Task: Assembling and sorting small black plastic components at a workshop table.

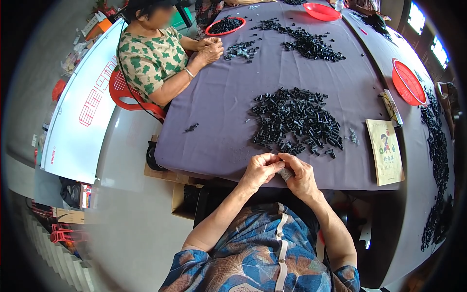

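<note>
My left hand [261, 171] and my right hand [301, 179] meet at the near edge of the table, thumbs and fingertips pinched close together. What the left fingertips pinch is too small and hidden to make out. Under the curled fingers of the right hand shows a cluster of small clear pieces [286, 173]. Just beyond both hands spreads a large pile of short black tube-like pieces [296, 119]. A small scatter of clear bits [353, 136] lies to the right of that pile.
Across the purple-grey tablecloth [204, 131], a co-worker [155, 63] sits at the left, hands together. Farther back lie another black pile [311, 45] and red baskets [226, 26]. A yellow booklet [385, 153] and a long box [390, 108] rest at the right, near a red basket [408, 82].
</note>
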Tool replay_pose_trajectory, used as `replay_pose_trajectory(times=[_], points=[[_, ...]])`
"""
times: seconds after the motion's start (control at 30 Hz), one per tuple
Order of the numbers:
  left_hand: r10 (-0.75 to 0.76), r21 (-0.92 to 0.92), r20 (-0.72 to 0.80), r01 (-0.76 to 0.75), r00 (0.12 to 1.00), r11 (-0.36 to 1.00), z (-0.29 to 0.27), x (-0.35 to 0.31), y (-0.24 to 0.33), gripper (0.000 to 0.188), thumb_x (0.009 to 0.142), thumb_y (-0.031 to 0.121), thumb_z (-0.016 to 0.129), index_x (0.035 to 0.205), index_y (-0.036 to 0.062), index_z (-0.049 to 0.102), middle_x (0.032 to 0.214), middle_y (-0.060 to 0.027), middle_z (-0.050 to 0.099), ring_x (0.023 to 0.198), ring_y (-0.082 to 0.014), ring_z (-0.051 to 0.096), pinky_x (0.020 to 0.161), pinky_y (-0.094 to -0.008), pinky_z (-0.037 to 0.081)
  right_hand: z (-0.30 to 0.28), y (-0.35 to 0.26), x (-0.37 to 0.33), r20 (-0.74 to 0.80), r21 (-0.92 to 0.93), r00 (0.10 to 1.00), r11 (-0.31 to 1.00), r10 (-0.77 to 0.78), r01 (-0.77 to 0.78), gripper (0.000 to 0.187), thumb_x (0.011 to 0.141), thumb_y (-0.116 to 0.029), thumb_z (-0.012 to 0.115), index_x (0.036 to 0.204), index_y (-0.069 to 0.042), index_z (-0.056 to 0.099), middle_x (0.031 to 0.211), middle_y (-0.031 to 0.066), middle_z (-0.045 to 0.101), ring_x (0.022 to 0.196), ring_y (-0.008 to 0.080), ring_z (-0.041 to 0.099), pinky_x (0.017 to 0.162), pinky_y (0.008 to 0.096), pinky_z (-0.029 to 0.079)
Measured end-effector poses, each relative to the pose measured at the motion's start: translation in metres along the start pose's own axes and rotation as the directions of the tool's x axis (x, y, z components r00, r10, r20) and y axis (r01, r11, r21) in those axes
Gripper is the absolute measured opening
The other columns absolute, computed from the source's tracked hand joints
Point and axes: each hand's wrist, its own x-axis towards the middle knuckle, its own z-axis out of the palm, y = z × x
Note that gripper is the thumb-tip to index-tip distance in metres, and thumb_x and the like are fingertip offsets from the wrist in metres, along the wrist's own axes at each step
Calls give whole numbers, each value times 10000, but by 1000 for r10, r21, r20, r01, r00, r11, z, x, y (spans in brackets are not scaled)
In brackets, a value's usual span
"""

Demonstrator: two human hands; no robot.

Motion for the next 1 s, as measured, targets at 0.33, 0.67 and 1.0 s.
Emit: replay_pose_trajectory(times=[0.33,0.67,1.0], points=[[33,31,-50,-32,998,999,7,-1,-2,132,886,153,650,947,36,645,646,49,533,465,-1,382,380,-159,246,-4,0,-1,20,-107,998,993,-51,53,520,630,136,556,1132,4,534,983,170,641,896,351,636,752,378,530],[13,98,-7,-12,1000,995,2,1,2,98,879,96,643,913,29,580,642,40,504,466,-9,389,380,-160,257,-2,1,-1,51,-145,996,986,-69,76,519,612,132,562,1113,3,527,999,161,640,916,336,640,767,372,534],[15,52,-46,-13,999,999,6,-2,-1,83,867,79,642,904,15,604,620,37,510,456,-8,384,381,-167,253,-3,-3,0,39,-152,991,979,-131,136,482,621,124,551,1079,-22,536,815,135,608,758,332,616,650,388,504]])
